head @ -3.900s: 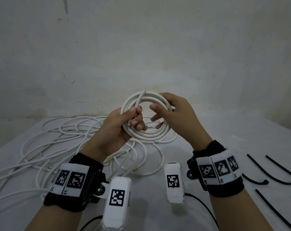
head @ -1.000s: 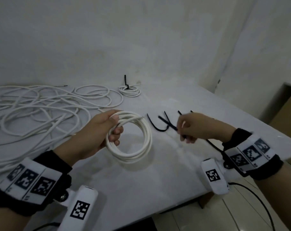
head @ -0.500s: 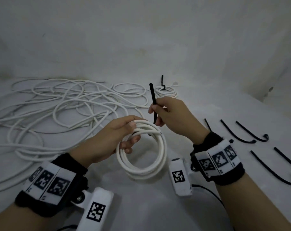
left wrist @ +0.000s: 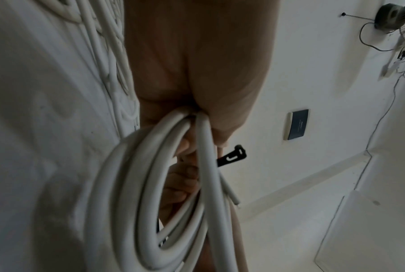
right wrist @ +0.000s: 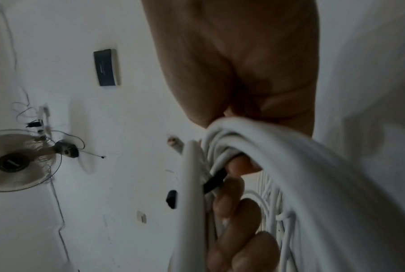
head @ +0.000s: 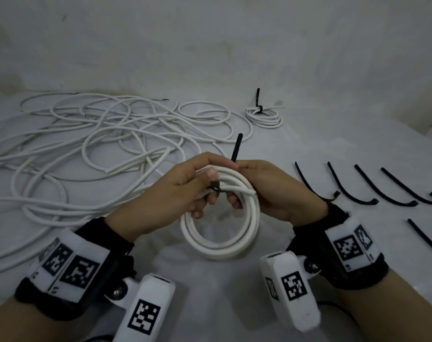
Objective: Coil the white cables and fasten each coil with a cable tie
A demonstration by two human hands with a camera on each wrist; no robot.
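The left hand point(head: 177, 191) is closed round the top of the white cable coil point(head: 219, 233), thumb over and fingers under. This grip bunches the turns into one bundle, so the coil cannot spring open while a tie is fitted. The coil hangs from that grip above the near edge of the bench point(head: 308, 149), roughly at mid-width; its lower arc is close to the surface, and contact cannot be confirmed.

The right hand point(head: 279, 193) is closed on the same bundle just beside the left hand and pinches a black cable tie point(head: 235, 150). The strap passes behind the bundle: its tail stands up above the knuckles and its head point(head: 215, 186) shows below the left thumb. With both ends clear of the cable, the tail can be fed into the head. Judgement: the tie is not yet locked.

The cut cable end point(head: 251, 193) lies across the bundle inside the tie zone, probably so that the tie traps it.

Spare cable ties point(head: 365, 186) lie in a row towards the right edge, within reach of the right hand. Loose white cables point(head: 98, 144) cover the left half. One finished tied coil point(head: 264, 117) sits near the far edge.
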